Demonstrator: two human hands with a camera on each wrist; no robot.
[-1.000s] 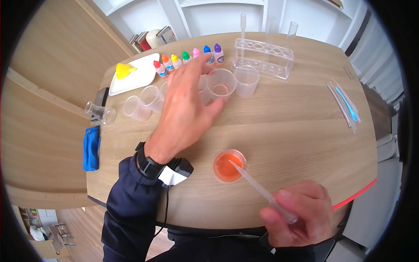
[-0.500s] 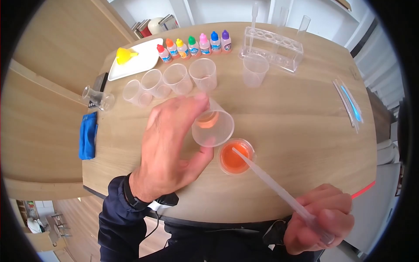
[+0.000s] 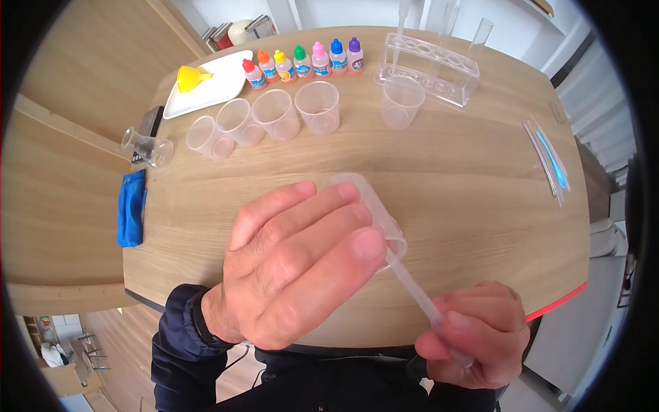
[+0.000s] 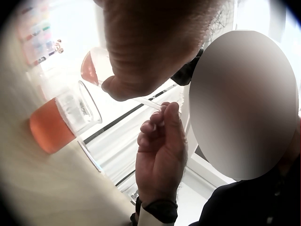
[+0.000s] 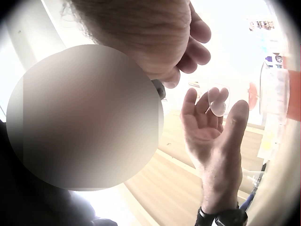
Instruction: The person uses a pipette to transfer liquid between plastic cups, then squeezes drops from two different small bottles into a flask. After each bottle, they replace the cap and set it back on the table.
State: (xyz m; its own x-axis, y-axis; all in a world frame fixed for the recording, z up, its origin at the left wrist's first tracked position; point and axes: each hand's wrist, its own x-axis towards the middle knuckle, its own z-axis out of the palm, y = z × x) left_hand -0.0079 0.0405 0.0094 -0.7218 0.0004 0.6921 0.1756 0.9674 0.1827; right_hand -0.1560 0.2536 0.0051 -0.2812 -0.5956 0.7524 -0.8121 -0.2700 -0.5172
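My left hand (image 3: 302, 268) grips a clear plastic cup (image 3: 374, 202), tipped on its side with its mouth toward my right hand. A little orange liquid (image 4: 88, 69) shows in it in the left wrist view. Between thumb and fingers, my right hand (image 3: 477, 336) holds a plastic dropper pipette (image 3: 415, 292), whose tip reaches the tipped cup's mouth. Just below stands another cup of orange liquid (image 4: 51, 125), upright on the table; in the head view my left hand and the tipped cup mostly hide it.
Several clear cups (image 3: 276, 117) stand in a row, with one more (image 3: 401, 103) apart. Behind are coloured dropper bottles (image 3: 302, 63), a test tube rack (image 3: 429, 69) and a white tray (image 3: 206, 96) with a yellow funnel (image 3: 190, 78). A flask (image 3: 154, 150) lies left; stirrers (image 3: 549, 161) lie right.
My left hand has taken a cup from the row, brought it nearer and tipped it over the orange cup. The pipette has come out of the orange cup to the tipped cup's mouth.
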